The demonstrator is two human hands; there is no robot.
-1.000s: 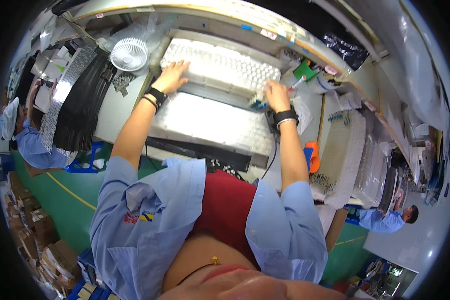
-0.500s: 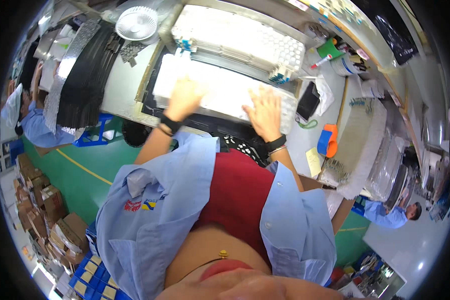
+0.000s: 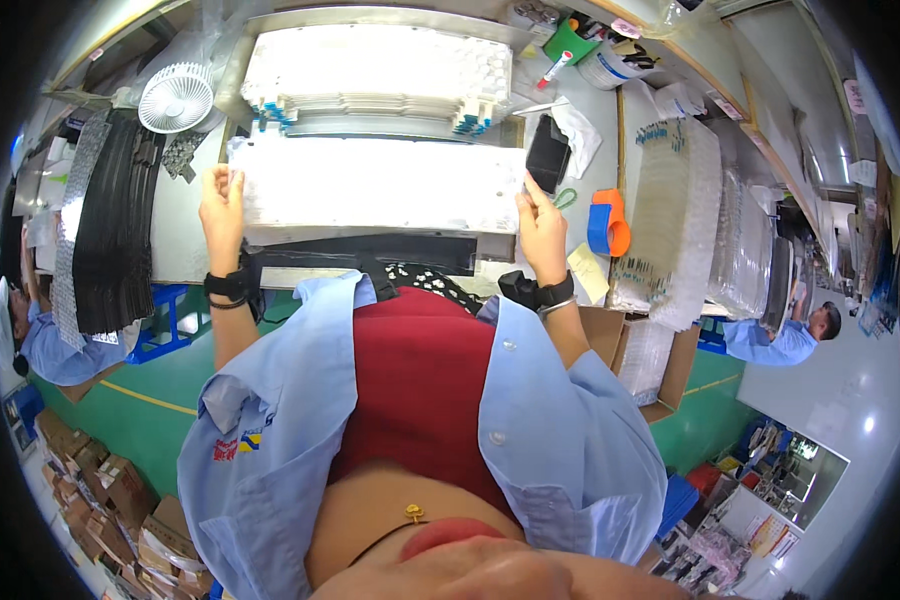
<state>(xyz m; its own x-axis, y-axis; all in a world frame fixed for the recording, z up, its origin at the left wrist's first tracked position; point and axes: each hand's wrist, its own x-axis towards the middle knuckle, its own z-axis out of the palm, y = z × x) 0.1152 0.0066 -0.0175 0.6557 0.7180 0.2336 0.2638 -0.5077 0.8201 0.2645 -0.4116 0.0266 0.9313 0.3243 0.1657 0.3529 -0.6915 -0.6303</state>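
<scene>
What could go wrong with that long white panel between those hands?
The left hand and right hand are only at the ends of the white panel, so one end might slip. The black flat object lies close to its right end and could get bumped. The white stack sits just behind, so the panel might knock it.

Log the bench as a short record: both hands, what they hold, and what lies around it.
left hand: at the left end of the white panel
right hand: at its right end
beyond panel: stack of white panels, blue-tipped pieces at its near corners
left of stack: white fan
right of panel: black flat object, orange-and-blue object
</scene>
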